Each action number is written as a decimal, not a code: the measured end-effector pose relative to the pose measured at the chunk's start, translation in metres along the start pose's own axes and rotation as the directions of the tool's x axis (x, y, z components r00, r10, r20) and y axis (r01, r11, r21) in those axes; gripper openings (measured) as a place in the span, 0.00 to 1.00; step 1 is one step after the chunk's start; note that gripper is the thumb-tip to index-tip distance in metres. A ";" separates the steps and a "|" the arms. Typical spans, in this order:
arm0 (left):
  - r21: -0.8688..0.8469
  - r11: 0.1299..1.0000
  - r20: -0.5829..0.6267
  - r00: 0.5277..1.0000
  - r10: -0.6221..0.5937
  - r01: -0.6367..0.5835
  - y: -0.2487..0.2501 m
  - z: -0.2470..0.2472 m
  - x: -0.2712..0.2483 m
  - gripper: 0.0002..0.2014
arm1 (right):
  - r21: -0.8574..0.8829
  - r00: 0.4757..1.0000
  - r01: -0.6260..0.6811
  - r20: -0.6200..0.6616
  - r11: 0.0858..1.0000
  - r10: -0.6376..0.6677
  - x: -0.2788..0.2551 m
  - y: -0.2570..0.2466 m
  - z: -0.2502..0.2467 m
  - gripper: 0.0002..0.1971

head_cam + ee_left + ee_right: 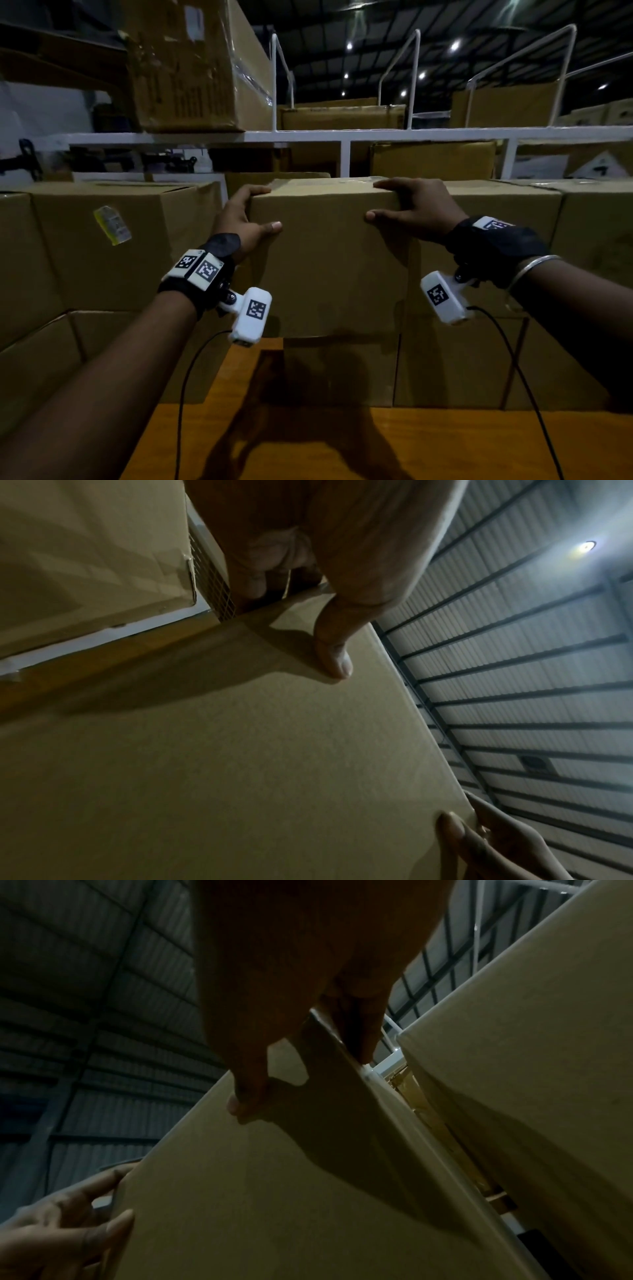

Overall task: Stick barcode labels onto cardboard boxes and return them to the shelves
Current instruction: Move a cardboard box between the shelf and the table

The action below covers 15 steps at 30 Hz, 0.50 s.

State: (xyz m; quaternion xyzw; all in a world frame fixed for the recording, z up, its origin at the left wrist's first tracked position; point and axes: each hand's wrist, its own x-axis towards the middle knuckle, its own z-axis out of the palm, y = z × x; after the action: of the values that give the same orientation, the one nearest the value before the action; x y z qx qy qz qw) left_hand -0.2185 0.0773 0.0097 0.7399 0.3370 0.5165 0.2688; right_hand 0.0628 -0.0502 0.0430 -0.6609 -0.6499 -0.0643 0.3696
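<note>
- The room is a big, dark store hall with a ribbed metal roof (534, 669) and small bright lamps high up.
- A white metal shelf frame (342, 136) runs across the back, with brown boxes on it and under it.
- More brown boxes stand stacked on both sides. The one on the left (113, 240) has a crumpled yellow and white label (112, 225) stuck on its front.
- Low down in front is an orange-brown wooden top (308, 445), with dark shadows of the arms on it.
- The cardboard box (329, 260) in the middle is plain brown and smooth on its front. It sits high up in a gap between the stacks, with another box right under it. Clear tape shines on its top.
- The left hand (245, 219) holds the box's top left corner. Its fingers bend over the top edge and its thumb presses flat on the front.
- The right hand (411, 209) holds the top right part the same way, fingers over the top, thumb on the front.
- Each wrist wears a black strap with a small white camera (251, 317).
</note>
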 end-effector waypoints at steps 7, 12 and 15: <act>0.024 1.000 0.011 1.000 0.000 -0.001 -0.015 0.025 0.012 0.32 | -0.251 0.997 0.069 0.050 0.966 -0.058 0.020 0.032 0.010 0.40; -0.038 0.999 0.004 1.000 -0.029 0.029 -0.027 0.032 0.012 0.50 | -0.536 0.996 0.072 -0.009 0.841 -0.092 0.027 0.046 0.008 0.47; -0.032 0.998 0.058 0.997 -0.058 0.060 -0.042 0.038 0.003 0.51 | -0.583 0.995 0.075 -0.013 0.809 -0.101 0.028 0.050 0.006 0.46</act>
State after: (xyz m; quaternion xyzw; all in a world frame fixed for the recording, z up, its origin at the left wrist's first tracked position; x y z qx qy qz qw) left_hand -0.1915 0.1040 -0.0317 0.7392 0.3424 0.4928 0.3058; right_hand 0.1103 -0.0181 0.0341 -0.7100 -0.6208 -0.2911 0.1605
